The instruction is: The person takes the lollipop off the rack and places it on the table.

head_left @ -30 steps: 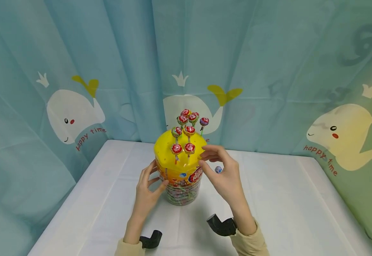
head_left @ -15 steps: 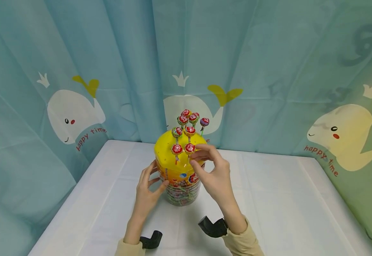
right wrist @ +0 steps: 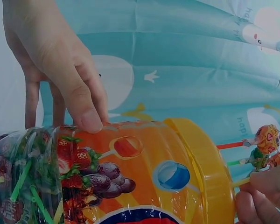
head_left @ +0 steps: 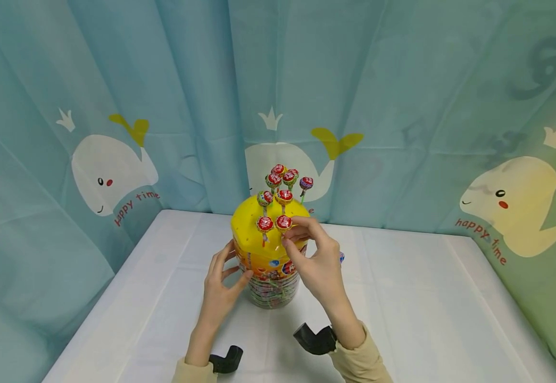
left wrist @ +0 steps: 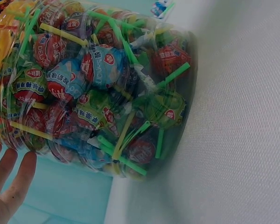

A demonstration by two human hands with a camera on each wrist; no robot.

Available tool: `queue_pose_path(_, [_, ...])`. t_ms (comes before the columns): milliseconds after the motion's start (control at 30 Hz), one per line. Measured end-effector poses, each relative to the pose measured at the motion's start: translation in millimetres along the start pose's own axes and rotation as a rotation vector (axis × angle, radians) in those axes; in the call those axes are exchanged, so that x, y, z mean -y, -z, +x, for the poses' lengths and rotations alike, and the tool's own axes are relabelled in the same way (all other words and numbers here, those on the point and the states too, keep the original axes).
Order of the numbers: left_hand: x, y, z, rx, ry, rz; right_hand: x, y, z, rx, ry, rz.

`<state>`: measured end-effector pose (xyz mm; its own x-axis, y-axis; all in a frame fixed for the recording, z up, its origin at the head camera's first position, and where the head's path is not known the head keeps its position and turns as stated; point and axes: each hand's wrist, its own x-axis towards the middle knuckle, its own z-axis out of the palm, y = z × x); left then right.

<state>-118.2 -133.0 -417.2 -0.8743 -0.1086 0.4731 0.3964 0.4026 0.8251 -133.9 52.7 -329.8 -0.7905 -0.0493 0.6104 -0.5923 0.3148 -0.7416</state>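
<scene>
Teal curtain fabric is filling the upper half of the head view; below it, a white surface is carrying everything. Near the centre, the clear jar is standing upright, packed with wrapped sweets; being tall, it could be tipping if a hard sideways shove is landing near its top. Its yellow lid is showing small holes, and a heavy off-centre push could be flexing the plastic.

Left of centre, the left hand is bracing the jar's side, fingers spread and fairly straight; that light contact is probably leaving the jar free to twist under pressure. Right of centre, the right hand is pinching a lollipop by its stick at the lid's front right. A leftward slip could be knocking the neighbouring lollipop askew. Just right of that hand, a loose lollipop is lying partly hidden; a brushing hand could be sending it rolling.

Thinnest of all, the yellow stick is meeting the lid in the right wrist view, but whether it is sitting in a hole I cannot tell; if it is missing, pressing could be bending it.
</scene>
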Motion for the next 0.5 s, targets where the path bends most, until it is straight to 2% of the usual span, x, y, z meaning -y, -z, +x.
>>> queue_pose_path(500, [0.5,0.6,0.3,0.008,-0.003,-0.014,1.0,-1.1,4.7,-0.020,0.031,-0.005])
